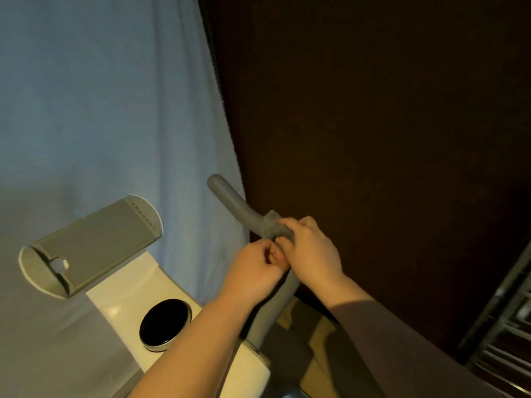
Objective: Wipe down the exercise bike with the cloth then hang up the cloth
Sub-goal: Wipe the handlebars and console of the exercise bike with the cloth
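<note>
No text, label, brand or number can be read anywhere (the dark round display [165, 325] shows nothing legible).

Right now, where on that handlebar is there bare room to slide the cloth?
Free: the grey handlebar from the cloth up to its rounded tip, and the stretch below the hands toward the white console. Crowded: the bend, where the left hand and right hand meet at the cloth.
</note>
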The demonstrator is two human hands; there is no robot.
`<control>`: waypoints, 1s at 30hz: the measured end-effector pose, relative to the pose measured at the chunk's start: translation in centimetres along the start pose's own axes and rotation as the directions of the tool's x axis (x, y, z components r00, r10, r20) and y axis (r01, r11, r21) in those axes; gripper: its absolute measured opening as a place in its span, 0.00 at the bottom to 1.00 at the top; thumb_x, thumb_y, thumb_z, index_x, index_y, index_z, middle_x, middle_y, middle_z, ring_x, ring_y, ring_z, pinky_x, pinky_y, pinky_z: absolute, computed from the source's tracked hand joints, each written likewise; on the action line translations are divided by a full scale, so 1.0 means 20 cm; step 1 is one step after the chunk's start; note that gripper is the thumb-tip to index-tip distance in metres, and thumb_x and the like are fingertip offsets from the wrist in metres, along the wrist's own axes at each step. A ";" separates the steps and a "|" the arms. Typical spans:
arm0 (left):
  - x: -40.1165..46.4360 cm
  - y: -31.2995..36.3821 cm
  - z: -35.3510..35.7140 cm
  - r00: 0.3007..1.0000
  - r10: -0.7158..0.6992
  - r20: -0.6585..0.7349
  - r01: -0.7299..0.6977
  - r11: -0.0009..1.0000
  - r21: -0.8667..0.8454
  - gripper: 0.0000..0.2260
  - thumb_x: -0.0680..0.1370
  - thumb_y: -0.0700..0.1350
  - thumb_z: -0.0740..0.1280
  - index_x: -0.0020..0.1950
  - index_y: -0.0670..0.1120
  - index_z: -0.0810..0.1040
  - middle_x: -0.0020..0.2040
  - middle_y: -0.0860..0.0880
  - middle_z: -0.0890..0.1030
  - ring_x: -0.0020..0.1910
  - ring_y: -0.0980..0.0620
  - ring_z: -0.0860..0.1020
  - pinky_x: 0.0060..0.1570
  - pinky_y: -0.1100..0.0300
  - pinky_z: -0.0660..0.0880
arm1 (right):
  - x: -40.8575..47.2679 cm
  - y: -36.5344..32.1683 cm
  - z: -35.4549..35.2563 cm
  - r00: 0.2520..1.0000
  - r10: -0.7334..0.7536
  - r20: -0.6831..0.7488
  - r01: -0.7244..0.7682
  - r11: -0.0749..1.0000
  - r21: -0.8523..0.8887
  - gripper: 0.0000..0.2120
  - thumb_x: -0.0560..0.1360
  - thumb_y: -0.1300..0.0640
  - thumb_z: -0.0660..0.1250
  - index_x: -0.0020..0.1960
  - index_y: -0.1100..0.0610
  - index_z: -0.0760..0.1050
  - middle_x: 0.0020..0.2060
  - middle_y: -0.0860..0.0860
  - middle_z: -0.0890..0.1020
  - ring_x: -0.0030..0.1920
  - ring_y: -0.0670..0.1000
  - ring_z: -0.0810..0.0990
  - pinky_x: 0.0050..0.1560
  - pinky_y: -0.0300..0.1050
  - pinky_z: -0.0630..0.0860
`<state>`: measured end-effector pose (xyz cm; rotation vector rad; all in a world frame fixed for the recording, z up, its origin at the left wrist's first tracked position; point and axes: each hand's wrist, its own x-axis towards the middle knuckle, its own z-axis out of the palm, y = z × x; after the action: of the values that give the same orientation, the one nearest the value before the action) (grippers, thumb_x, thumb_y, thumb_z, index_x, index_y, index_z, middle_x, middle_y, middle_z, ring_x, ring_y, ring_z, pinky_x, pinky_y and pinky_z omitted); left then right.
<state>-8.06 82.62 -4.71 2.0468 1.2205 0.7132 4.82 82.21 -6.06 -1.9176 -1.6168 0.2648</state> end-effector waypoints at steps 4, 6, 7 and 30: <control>-0.03 0.04 -0.05 0.996 0.011 0.084 -0.019 0.996 0.092 0.03 0.76 0.45 0.68 0.43 0.48 0.77 0.39 0.51 0.80 0.35 0.60 0.74 0.34 0.72 0.69 | 0.07 -0.03 -0.01 1.000 0.011 0.003 -0.011 0.998 -0.062 0.16 0.80 0.45 0.58 0.66 0.46 0.69 0.58 0.53 0.73 0.56 0.57 0.77 0.51 0.54 0.76; -0.06 0.06 -0.09 0.989 0.003 0.150 -0.027 0.988 0.155 0.02 0.77 0.47 0.69 0.47 0.52 0.77 0.44 0.52 0.80 0.37 0.61 0.75 0.34 0.74 0.68 | 0.11 -0.07 0.00 0.999 0.027 0.018 -0.026 0.998 -0.056 0.16 0.80 0.44 0.57 0.66 0.47 0.69 0.58 0.54 0.74 0.57 0.58 0.77 0.52 0.55 0.76; -0.08 0.06 -0.10 0.984 0.005 0.177 -0.038 0.982 0.185 0.04 0.77 0.48 0.68 0.51 0.53 0.77 0.46 0.52 0.80 0.38 0.61 0.75 0.35 0.73 0.69 | 0.10 -0.07 0.00 1.000 0.029 0.009 -0.029 0.998 -0.049 0.17 0.80 0.44 0.57 0.67 0.47 0.68 0.59 0.53 0.74 0.57 0.58 0.77 0.52 0.55 0.76; -0.16 -0.02 -0.12 0.975 -0.128 0.181 0.155 0.978 -0.142 0.11 0.74 0.48 0.73 0.56 0.52 0.81 0.44 0.46 0.84 0.40 0.60 0.78 0.49 0.64 0.72 | 0.30 -0.13 0.06 0.867 -0.496 0.052 0.498 0.855 -0.145 0.19 0.72 0.56 0.72 0.62 0.45 0.78 0.60 0.49 0.72 0.63 0.51 0.67 0.60 0.49 0.70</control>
<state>-11.43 80.41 -3.87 1.8319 1.1613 0.5359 3.44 88.41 -4.07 -1.5239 -2.1256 -0.0675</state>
